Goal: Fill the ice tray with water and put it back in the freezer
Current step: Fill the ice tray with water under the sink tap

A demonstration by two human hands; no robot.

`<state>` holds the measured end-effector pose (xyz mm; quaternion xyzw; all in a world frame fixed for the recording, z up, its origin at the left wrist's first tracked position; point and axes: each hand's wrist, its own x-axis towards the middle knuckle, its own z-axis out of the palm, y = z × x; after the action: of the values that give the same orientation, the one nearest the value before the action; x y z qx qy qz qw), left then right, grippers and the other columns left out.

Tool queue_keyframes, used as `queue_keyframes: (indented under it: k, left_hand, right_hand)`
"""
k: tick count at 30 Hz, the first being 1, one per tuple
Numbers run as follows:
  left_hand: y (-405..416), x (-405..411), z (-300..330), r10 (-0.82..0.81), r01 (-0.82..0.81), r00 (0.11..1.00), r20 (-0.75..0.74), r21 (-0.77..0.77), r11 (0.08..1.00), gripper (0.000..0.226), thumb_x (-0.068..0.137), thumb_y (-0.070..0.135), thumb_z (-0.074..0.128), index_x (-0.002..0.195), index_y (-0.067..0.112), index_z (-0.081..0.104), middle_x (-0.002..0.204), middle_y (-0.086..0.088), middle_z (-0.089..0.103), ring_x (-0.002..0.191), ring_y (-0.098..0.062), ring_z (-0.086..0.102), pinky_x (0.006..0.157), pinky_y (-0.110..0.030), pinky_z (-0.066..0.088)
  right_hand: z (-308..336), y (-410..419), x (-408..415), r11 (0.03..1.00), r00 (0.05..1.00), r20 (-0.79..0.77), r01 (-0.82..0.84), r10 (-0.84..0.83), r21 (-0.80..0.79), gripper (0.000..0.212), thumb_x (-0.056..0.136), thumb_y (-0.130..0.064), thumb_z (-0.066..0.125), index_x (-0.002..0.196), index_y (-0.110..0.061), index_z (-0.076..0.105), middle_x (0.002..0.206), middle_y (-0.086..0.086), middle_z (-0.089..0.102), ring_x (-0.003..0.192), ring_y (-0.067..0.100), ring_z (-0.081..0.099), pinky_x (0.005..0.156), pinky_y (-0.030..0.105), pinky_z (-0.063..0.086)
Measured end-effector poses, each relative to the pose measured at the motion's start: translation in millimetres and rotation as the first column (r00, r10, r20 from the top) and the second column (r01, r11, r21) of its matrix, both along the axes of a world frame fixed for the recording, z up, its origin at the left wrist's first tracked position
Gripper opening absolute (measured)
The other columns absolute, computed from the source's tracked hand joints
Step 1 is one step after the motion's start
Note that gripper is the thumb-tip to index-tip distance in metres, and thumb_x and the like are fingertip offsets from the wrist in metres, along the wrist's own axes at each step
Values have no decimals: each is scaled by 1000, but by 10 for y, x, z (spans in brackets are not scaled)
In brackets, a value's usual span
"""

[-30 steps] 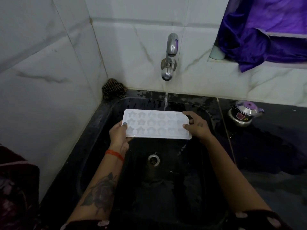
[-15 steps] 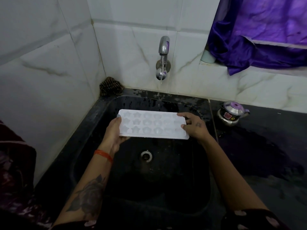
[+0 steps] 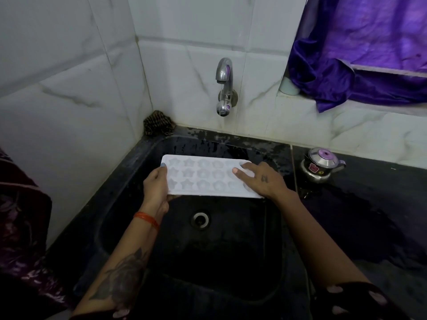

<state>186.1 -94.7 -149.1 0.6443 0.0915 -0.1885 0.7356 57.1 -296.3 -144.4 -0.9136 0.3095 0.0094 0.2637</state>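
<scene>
A white ice tray (image 3: 203, 179) with star- and flower-shaped cells is held level over the black sink (image 3: 124, 204), below and in front of the chrome tap (image 3: 224, 88). My left hand (image 3: 156, 183) grips its left end, thumb on top and fingers underneath. My right hand (image 3: 263, 181) lies over the right end, its fingers stretched flat across the top of the cells; its thumb is hidden. No stream of water shows under the tap. Whether the cells hold water I cannot tell.
The drain (image 3: 200, 218) sits under the tray. A dark scrubber (image 3: 158, 123) is in the sink's back left corner. A small steel pot with a purple lid (image 3: 320, 166) stands on the wet black counter at right. Purple cloth (image 3: 358, 54) hangs over a ledge.
The stream from the tap has stopped. The tray has come slightly toward me, away from the tap. My right hand's fingers have moved from the tray's far edge onto its top.
</scene>
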Motion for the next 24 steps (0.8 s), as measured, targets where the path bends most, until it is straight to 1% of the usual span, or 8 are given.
queue_keyframes:
  k: [3,8,12,14,16,18,21,24]
  left_hand:
    - [-32,17,53,30,-30,999,20,4,1000,14,99,29,47,102,18,55,82,3,59,70,-13,58,46,-27,51]
    - [-73,39,126,53,-53,998,38,4,999,13,98,28,49,95,17,56,82,2,59,70,-14,58,56,-32,52]
    - [-94,36,136,45,-44,999,14,-4,999,18,98,29,49,86,18,56,81,0,59,70,-16,59,61,-38,53]
    - [-99,36,141,38,-38,999,1,-5,999,16,98,30,49,91,17,56,82,0,59,70,-16,59,59,-39,54]
    - [-111,32,148,35,-35,999,5,-2,999,15,98,31,49,98,18,55,82,1,59,70,-15,59,51,-33,55]
    - [-130,23,161,36,-36,999,13,-5,999,15,97,30,49,92,18,57,81,1,59,69,-15,59,42,-26,54]
    - [-139,32,170,60,-60,998,23,-11,998,15,97,29,50,89,18,57,79,1,59,67,-14,58,38,-23,52]
    - [-116,47,169,78,-78,996,44,-16,997,16,96,27,52,86,17,59,79,1,60,66,-13,58,38,-20,50]
  right_hand:
    - [47,-50,-18,999,998,32,-49,49,-14,62,81,-75,34,134,-42,45,133,4,38,128,25,36,108,44,31]
    - [145,-197,-58,992,993,70,-91,97,-88,44,84,-71,33,113,-49,59,155,3,21,142,28,19,114,56,10]
    - [141,-226,-50,975,995,45,-83,94,-206,46,87,-69,28,117,-49,56,160,-2,0,147,24,-2,113,61,-4]
    - [136,-209,-47,973,996,26,-72,80,-221,50,88,-69,24,123,-49,52,159,-3,-10,146,24,-10,112,61,-8]
    - [141,-175,-47,983,997,25,-68,74,-171,53,89,-68,21,130,-47,47,158,-5,-17,145,23,-16,112,60,-12]
    - [138,-147,-45,995,997,34,-69,71,-77,56,91,-66,18,136,-42,43,157,-6,-21,145,21,-20,112,57,-14]
    - [149,-145,-49,997,998,62,-38,33,69,60,92,-65,13,140,-40,38,157,-9,-21,144,17,-21,114,54,-15]
    - [141,-210,-46,976,995,92,21,-41,216,57,92,-66,11,130,-46,48,158,-10,-16,145,14,-17,115,52,-13]
